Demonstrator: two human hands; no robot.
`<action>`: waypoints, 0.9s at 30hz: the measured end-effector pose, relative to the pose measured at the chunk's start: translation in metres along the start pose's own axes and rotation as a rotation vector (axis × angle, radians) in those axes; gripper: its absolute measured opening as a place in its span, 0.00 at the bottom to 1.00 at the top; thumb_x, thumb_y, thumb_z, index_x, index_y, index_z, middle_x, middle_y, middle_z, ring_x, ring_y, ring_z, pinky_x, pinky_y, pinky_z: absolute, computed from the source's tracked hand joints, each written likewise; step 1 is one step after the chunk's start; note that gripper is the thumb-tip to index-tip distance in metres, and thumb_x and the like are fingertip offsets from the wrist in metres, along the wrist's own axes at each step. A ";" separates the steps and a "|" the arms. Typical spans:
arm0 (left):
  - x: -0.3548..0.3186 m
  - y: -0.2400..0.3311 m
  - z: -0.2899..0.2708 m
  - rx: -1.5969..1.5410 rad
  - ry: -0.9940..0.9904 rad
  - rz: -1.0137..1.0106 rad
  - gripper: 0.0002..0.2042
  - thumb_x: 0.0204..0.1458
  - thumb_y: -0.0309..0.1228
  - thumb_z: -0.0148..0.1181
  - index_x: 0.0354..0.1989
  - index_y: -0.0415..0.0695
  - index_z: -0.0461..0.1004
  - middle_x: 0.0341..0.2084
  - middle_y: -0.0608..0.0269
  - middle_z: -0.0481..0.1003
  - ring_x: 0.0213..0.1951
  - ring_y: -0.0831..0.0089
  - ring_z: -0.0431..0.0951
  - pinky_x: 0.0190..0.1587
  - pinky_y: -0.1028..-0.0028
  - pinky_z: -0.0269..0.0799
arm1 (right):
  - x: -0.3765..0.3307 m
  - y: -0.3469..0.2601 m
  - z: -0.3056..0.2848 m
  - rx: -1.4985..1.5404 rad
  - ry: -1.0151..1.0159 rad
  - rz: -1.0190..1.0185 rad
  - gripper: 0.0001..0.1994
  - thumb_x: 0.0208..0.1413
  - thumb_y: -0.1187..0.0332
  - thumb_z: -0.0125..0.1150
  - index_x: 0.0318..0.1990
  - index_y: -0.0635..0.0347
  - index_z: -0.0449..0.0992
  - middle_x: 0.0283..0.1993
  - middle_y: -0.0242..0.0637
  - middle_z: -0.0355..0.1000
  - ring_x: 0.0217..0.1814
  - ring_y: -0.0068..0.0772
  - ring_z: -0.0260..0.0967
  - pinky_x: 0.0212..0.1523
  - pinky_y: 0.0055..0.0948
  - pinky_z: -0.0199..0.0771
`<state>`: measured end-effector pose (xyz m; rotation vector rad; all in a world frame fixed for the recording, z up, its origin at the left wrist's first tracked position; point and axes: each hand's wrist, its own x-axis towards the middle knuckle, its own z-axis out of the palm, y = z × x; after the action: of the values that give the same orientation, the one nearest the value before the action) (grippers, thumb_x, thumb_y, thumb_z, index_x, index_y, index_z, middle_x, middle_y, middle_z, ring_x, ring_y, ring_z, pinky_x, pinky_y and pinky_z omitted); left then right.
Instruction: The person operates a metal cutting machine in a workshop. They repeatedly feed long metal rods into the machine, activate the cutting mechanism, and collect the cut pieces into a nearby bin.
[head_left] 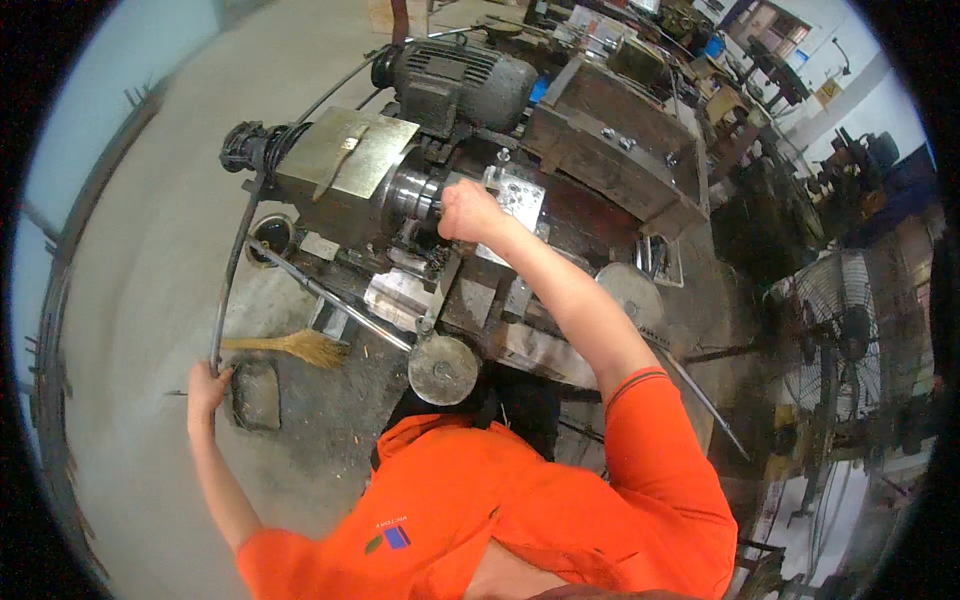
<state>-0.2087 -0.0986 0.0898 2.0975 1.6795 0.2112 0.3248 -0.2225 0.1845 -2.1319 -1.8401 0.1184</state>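
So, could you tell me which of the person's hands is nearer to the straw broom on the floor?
Left. The left hand grips a long dark lever just beside the broom; the right hand is up on the machine's chuck, well away.

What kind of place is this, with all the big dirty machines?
Probably a metal workshop. There's a greasy lathe with an electric motor, cluttered workbenches behind it, a big fan, and a bare concrete floor.

Grimy matt metal lathe (440,190), straw broom (300,346)

Beneath you, the grey concrete floor (130,300) carries the lathe-type machine (470,230). A straw broom (300,346) and a flat grey block (257,395) lie on it beside the machine base.
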 end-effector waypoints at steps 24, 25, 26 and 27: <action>0.150 -0.062 -0.063 0.742 0.437 0.269 0.05 0.42 0.26 0.53 0.28 0.43 0.66 0.18 0.53 0.73 0.24 0.55 0.74 0.26 0.58 0.69 | 0.012 -0.008 0.006 0.240 0.134 0.120 0.12 0.29 0.65 0.56 0.12 0.68 0.68 0.12 0.51 0.61 0.15 0.48 0.62 0.21 0.36 0.65; 0.149 -0.068 -0.057 0.718 0.415 0.254 0.05 0.42 0.25 0.53 0.28 0.43 0.66 0.18 0.53 0.73 0.23 0.55 0.74 0.26 0.58 0.69 | 0.013 -0.012 0.003 0.252 0.118 0.196 0.12 0.29 0.65 0.56 0.12 0.68 0.68 0.13 0.51 0.62 0.16 0.48 0.63 0.21 0.36 0.65; 0.147 -0.073 -0.069 0.725 0.401 0.240 0.05 0.41 0.25 0.52 0.27 0.43 0.66 0.17 0.53 0.73 0.23 0.55 0.74 0.26 0.59 0.69 | 0.015 -0.017 0.003 0.294 0.114 0.272 0.13 0.29 0.64 0.56 0.12 0.68 0.69 0.13 0.50 0.62 0.16 0.48 0.64 0.21 0.35 0.65; 0.150 -0.077 -0.067 0.751 0.405 0.238 0.05 0.41 0.25 0.53 0.28 0.43 0.66 0.18 0.53 0.73 0.22 0.54 0.74 0.26 0.59 0.69 | 0.015 -0.018 0.002 0.333 0.096 0.254 0.13 0.29 0.64 0.56 0.12 0.68 0.69 0.13 0.51 0.63 0.16 0.48 0.64 0.21 0.36 0.65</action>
<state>-0.2652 0.0739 0.0938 2.9787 1.9324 0.0818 0.3096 -0.2050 0.1897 -2.0807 -1.3788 0.3487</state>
